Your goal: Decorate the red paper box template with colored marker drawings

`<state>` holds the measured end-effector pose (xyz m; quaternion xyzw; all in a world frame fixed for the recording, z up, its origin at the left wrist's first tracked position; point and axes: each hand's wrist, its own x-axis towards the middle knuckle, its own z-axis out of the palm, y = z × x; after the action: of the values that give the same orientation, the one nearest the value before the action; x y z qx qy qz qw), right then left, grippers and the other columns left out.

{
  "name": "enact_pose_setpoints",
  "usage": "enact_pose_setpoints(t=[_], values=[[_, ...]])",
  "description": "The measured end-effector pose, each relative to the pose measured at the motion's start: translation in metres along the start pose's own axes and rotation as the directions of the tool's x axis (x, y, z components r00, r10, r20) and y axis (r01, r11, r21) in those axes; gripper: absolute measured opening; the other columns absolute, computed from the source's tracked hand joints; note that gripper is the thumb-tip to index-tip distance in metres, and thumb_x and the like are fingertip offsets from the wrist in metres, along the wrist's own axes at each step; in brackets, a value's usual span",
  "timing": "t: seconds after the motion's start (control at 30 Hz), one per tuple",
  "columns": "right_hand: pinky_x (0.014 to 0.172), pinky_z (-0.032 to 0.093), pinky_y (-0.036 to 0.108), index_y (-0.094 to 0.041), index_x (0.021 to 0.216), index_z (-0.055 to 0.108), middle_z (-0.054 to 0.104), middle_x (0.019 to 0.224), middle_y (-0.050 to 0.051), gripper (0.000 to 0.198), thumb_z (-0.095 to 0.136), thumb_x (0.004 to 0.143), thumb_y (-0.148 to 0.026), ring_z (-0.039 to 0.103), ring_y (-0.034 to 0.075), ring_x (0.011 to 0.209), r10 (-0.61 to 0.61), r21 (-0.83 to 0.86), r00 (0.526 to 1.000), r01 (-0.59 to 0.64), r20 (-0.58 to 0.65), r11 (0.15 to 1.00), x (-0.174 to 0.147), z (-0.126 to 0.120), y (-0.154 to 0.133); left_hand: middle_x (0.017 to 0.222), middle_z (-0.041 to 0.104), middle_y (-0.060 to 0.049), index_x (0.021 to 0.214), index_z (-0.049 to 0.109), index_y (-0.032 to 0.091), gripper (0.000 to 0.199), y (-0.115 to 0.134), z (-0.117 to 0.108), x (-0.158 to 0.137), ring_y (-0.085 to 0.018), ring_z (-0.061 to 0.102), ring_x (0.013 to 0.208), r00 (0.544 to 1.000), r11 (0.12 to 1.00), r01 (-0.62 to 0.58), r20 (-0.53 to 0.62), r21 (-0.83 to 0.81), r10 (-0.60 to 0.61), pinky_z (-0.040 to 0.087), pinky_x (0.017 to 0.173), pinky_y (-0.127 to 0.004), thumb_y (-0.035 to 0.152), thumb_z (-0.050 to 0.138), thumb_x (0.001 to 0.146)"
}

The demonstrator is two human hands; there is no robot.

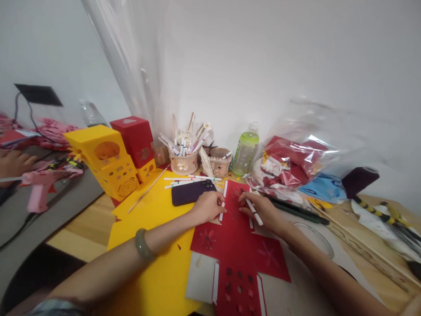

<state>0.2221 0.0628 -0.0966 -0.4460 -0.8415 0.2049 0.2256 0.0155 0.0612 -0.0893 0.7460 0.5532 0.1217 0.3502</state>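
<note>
A red paper box cut-out [240, 244] lies flat in front of me, with white strips along some edges, small cut holes near its lower end and flower shapes on its panels. My right hand [260, 210] grips a white marker [254, 212], its dark tip end pointing at the upper panel beside a drawn pattern. At that panel's left edge rests my left hand [209, 207], fingers curled in; whatever they hold cannot be made out. Just behind the left hand is a dark phone [186, 193].
Yellow sheets [148, 262] lie under my left arm, and grey board [296, 281] on the right. Behind stand yellow [105, 161] and red boxes [133, 139], a marker basket [183, 164] and a green bottle [245, 150]. Another person's hand [10, 167] is near a pink glue gun [40, 186].
</note>
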Motion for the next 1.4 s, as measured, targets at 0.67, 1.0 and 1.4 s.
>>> enact_pose_setpoints(t=[0.67,1.0,1.4], values=[[0.039,0.029,0.022,-0.021,0.066,0.052,0.045,0.054,-0.004,0.021,0.054,0.08,-0.037,0.038,0.009,0.044,0.354,0.617,0.852,-0.048,-0.385,0.786,-0.045,-0.049,-0.063,0.06,0.043,0.007,0.093,0.044,0.017,0.021,0.011,-0.023,-0.025,-0.005,0.027,0.037,0.999,0.568,-0.003,-0.026,-0.823,-0.031,0.019,0.038,-0.017,0.016,0.047,0.072],[0.046,0.032,0.024,-0.021,0.061,0.056,0.048,0.053,-0.003,0.026,0.056,0.082,-0.036,0.042,0.012,0.049,0.282,0.514,0.938,-0.144,-0.202,0.846,-0.06,-0.028,-0.105,0.07,0.048,0.003,0.092,0.05,0.015,0.031,0.039,-0.004,-0.058,-0.001,0.021,0.037,0.974,0.348,0.179,0.215,-0.92,0.067,0.01,0.037,-0.016,0.045,0.046,0.088],[0.046,0.032,0.024,-0.021,0.064,0.053,0.048,0.056,-0.003,0.026,0.052,0.084,-0.038,0.042,0.012,0.05,0.192,0.406,0.974,-0.128,-0.118,0.905,-0.057,-0.033,-0.12,0.073,0.046,0.004,0.092,0.049,0.016,0.029,0.049,-0.012,-0.074,0.0,0.023,0.037,0.962,0.427,0.214,0.265,-0.879,0.064,0.014,0.036,-0.015,0.044,0.042,0.092]])
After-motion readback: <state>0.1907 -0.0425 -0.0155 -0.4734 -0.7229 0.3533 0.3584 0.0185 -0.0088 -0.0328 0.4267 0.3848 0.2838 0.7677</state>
